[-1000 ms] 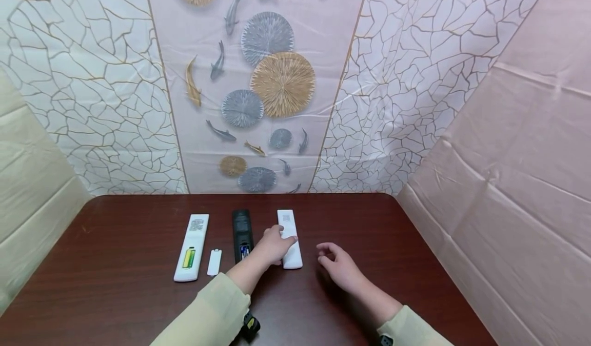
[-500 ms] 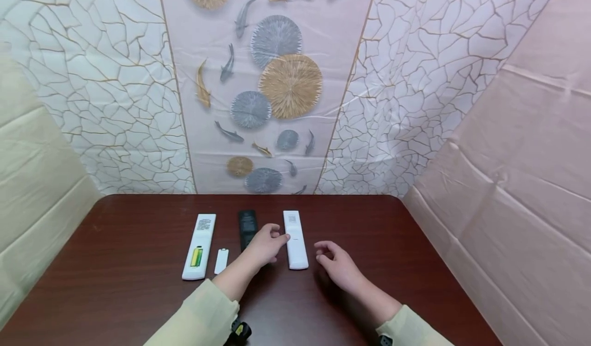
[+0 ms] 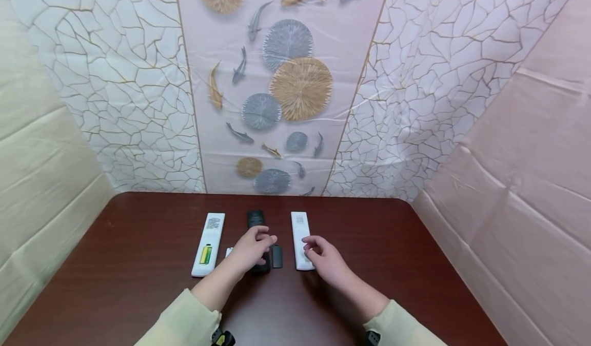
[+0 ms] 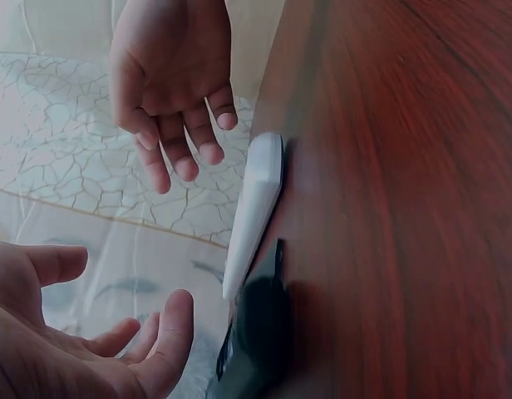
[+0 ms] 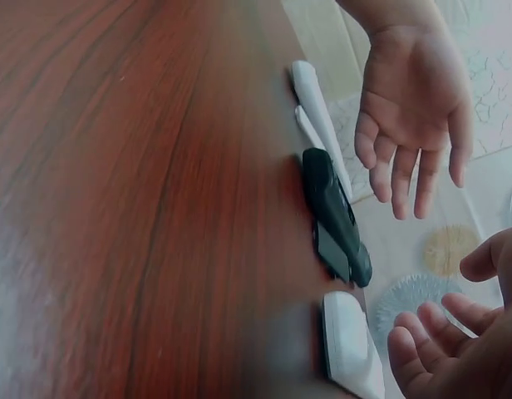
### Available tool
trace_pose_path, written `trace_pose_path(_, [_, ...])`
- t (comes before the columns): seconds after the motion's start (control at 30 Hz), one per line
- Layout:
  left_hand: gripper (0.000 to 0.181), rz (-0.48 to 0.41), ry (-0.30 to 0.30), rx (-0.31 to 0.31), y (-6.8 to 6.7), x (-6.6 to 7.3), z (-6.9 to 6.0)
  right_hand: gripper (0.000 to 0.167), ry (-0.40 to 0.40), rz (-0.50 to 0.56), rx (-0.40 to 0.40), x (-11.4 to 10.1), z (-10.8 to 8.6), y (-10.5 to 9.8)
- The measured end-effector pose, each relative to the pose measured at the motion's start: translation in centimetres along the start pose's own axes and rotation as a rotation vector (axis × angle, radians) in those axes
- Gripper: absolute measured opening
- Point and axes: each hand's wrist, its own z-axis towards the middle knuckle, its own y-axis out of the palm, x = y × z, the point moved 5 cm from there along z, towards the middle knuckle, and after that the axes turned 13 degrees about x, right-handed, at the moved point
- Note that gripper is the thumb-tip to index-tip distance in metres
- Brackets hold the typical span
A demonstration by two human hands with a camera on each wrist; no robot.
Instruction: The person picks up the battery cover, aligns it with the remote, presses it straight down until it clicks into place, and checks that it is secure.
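Note:
My left hand hovers over the black remote control, fingers loosely bent and holding nothing. It hides the remote's middle, and a small black battery cover lies just right of it. My right hand hangs over the lower right side of a white remote control, its fingers relaxed. In the right wrist view a gap shows between the left hand and the black remote. Neither hand grips anything.
Another white remote lies at the left, with a green-and-yellow battery shape on its lower part. Beside it is a white battery cover, mostly hidden by the left hand. The brown table ends at a patterned cloth wall.
My left hand has moved left, off the right-hand white remote and over the black one. The right hand has come left over that white remote. The head view has shifted a little left.

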Motion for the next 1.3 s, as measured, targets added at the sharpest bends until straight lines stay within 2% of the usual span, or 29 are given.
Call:
trace_pose_path(0.3, [0.062, 0.012, 0.002, 0.028, -1.9, -0.8, -0.2, 0.027, -0.023, 0.066, -0.013, -1.1, -0.1, 1.2])
trace_pose_path(0.43, [0.061, 0.007, -0.003, 0.032, -2.1, -1.1, 0.0, 0.025, -0.033, 0.07, -0.014, -1.4, 0.1, 1.5])
trace_pose_path(0.63, [0.059, 0.036, -0.005, 0.067, -2.3, -1.0, 0.3, 0.025, -0.028, 0.041, -0.071, -1.5, 0.3, 2.2])
trace_pose_path(0.83, [0.058, 0.125, 0.004, 0.118, -2.5, -0.8, 0.7, 0.027, -0.011, -0.032, -0.111, -1.6, 0.6, 2.9])
trace_pose_path(0.93, [0.058, 0.195, 0.011, 0.132, -2.4, -0.8, 1.2, 0.028, -0.035, -0.097, -0.135, -1.7, 0.8, 3.3])
trace_pose_path(1.0, [0.058, 0.23, 0.012, 0.133, -2.3, -0.8, 1.5, 0.028, -0.071, -0.176, -0.152, -1.7, 0.9, 3.6])
trace_pose_path(1.2, [0.06, 0.283, 0.004, 0.101, -2.0, -0.3, 2.2, 0.028, -0.214, -0.418, -0.179, -2.0, 1.6, 4.6])
trace_pose_path(1.3, [0.063, 0.35, 0.024, 0.105, -2.0, -0.1, 2.6, 0.029, -0.293, -0.51, -0.201, -2.1, 1.9, 5.3])
